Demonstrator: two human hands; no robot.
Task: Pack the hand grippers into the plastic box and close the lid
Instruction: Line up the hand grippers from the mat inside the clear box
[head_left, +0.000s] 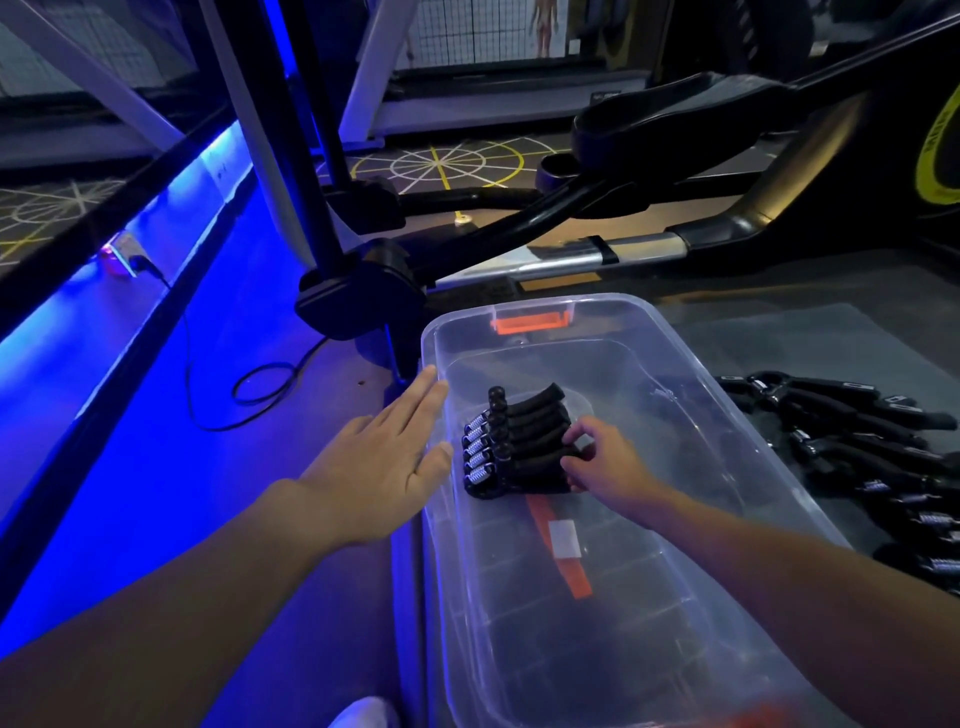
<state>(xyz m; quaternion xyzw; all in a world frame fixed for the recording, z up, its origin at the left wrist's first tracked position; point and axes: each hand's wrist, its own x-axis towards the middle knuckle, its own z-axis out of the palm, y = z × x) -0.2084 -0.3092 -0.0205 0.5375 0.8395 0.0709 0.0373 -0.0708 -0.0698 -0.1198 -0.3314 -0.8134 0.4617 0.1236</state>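
1. Plastic box (545, 649): a clear tub running from centre frame to the lower right, open at the top, with an orange latch (530, 323) at its far end. No lid is on it, so closing remains undone.
2. Translucent sheet (810, 338): lies flat to the right of the box in the upper right. It may be the lid, though this cannot be told.
3. Left hand (384, 457): left of centre, its forearm entering from the lower left. The palm faces down, the fingers are straight and pressed together, and they lie against the outside of the box's left wall near the rim, apparently steadying it. It holds nothing.
4. Loose hand grippers (841, 415): a black pile on the floor at the right edge, just beside the box and not yet packed. Judged from this, packing is only partly done.
5. Right hand (608, 462): reaches over the right rim into the box, its fingers curled round the handle ends of the packed stack.
6. Packed stack of hand grippers (519, 441): several grippers nested side by side on the box floor towards the far end, springs to the left.
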